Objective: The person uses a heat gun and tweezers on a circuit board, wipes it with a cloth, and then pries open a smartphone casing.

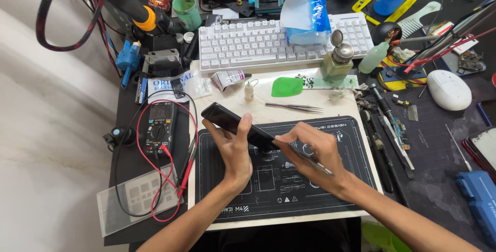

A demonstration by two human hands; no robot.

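Your left hand (233, 151) has its grip closed around a dark phone (238, 126), thumb over the near edge and fingers wrapped under it, so the phone sits tilted above the bench with its free end pointing toward ten o'clock. Your right hand (315, 155) is pinched shut on a thin metal tool (316, 165), its tip meeting the phone's lower end at the middle of the view while the shaft runs out toward four o'clock past your wrist. Both hands hover over a dark work mat (289, 185) printed with pale outlines, which lies on a pale board. At twelve o'clock from the phone lie tweezers (294, 107) and a green pry pick (287, 87), with a white keyboard (258, 42) beyond them. At nine o'clock sits a multimeter (158, 128) with red and black leads looping around it. At three o'clock, well apart, a white mouse (448, 89) rests on the darker side of the bench (439, 148).
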